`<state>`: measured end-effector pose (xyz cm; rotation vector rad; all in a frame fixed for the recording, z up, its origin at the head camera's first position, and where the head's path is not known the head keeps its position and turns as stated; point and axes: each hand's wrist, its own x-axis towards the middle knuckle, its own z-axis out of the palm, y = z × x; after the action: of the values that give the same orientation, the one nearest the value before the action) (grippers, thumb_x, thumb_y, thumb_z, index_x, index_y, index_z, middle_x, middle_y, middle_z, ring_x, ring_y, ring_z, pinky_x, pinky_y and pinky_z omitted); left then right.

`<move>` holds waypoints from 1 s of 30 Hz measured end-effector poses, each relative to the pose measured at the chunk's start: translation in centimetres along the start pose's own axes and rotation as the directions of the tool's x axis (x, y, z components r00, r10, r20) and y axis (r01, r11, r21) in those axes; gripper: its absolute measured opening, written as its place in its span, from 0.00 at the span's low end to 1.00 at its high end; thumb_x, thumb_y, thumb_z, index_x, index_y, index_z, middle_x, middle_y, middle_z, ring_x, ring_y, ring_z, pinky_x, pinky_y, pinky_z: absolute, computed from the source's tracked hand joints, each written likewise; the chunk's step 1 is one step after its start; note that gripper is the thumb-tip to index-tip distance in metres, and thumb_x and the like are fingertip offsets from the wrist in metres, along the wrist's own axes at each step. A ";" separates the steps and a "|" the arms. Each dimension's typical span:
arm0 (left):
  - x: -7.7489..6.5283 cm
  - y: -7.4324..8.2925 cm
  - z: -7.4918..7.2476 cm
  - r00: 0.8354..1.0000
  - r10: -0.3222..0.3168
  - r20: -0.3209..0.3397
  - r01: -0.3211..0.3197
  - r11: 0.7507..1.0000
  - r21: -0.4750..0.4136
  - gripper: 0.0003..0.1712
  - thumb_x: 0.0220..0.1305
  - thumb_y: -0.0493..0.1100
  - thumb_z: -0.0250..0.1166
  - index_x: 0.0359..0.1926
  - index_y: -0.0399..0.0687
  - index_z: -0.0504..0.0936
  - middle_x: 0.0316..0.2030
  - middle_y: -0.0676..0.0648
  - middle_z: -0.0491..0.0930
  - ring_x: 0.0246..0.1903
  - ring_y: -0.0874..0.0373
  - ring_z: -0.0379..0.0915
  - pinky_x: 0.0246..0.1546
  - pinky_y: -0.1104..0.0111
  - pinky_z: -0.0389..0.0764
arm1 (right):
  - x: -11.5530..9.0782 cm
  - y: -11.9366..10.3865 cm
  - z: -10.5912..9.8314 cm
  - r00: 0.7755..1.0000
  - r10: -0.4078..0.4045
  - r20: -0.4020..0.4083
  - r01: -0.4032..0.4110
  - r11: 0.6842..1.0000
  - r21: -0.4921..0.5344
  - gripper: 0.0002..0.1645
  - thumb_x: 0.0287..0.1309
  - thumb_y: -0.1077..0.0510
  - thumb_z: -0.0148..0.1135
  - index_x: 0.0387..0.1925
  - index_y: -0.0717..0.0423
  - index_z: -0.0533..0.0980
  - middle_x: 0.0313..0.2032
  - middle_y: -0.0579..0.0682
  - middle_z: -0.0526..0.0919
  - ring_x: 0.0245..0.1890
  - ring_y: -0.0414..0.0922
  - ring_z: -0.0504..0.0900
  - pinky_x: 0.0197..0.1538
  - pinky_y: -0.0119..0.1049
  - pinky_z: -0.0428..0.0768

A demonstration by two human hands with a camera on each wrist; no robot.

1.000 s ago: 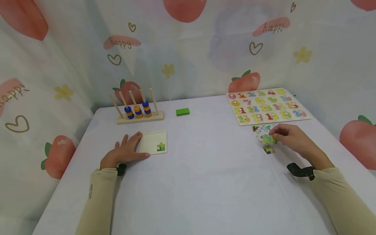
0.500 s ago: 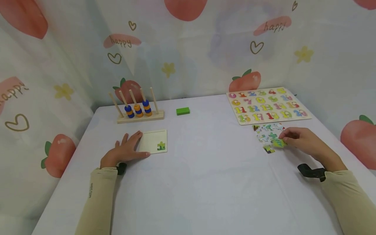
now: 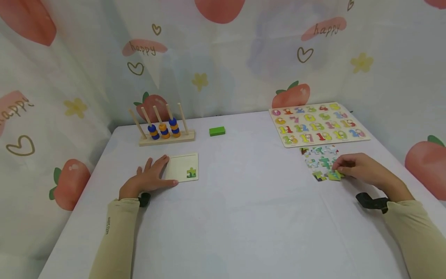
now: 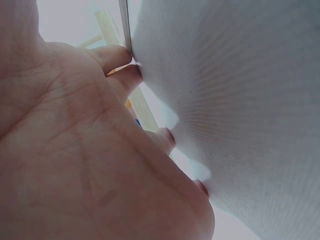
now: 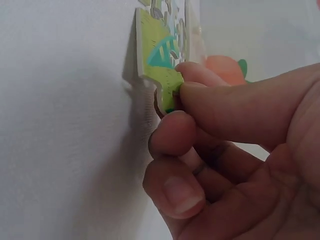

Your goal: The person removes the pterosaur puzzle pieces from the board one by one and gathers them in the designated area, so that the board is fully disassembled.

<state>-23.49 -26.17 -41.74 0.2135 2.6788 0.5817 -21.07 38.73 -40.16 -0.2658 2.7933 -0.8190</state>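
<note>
While pinching: right hand, thumb and curled fingers on green puzzle piece.
Left hand: fingers straight, flat, touching puzzle tray.

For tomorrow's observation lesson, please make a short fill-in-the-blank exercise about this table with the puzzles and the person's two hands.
1. The right hand pinches a green jigsaw puzzle piece between thumb and ____.
2. The left hand rests flat beside the square wooden puzzle tray, which holds ____ piece.
3. The small green rectangular block lies to the right of the wooden ____ rack.

Missing words: forefinger; one; ring
</note>
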 end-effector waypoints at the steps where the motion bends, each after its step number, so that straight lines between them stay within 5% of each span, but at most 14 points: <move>1: 0.0 0.0 0.0 1.000 0.001 -0.001 -0.001 1.000 0.000 0.69 0.64 0.71 0.70 0.86 0.39 0.44 0.85 0.35 0.39 0.80 0.25 0.21 0.71 0.24 0.27 | 0.1 0.0 0.0 1.000 -0.004 0.000 0.004 1.000 -0.004 0.06 0.74 0.66 0.62 0.47 0.65 0.83 0.40 0.51 0.82 0.39 0.47 0.75 0.38 0.32 0.76; 14: 0.0 0.1 0.0 1.000 -0.004 0.003 0.004 1.000 0.015 0.68 0.64 0.71 0.70 0.86 0.40 0.44 0.85 0.36 0.39 0.80 0.25 0.21 0.71 0.24 0.28 | 0.2 -0.9 -0.8 0.991 0.069 -0.115 -0.066 0.997 0.029 0.14 0.78 0.62 0.58 0.55 0.70 0.80 0.50 0.67 0.82 0.44 0.57 0.77 0.35 0.34 0.80; 30: -0.4 0.3 -0.4 1.000 -0.003 0.016 0.003 1.000 0.019 0.68 0.65 0.70 0.69 0.86 0.39 0.44 0.86 0.36 0.38 0.80 0.25 0.22 0.72 0.25 0.30 | 2.5 -4.9 1.8 0.981 0.016 -0.193 0.000 0.997 0.082 0.22 0.81 0.52 0.59 0.58 0.69 0.79 0.49 0.64 0.85 0.46 0.56 0.77 0.38 0.34 0.77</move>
<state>-23.29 -26.10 -41.15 0.2186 2.6696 0.5517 -22.49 33.15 -39.29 -0.1689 2.9272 -1.0054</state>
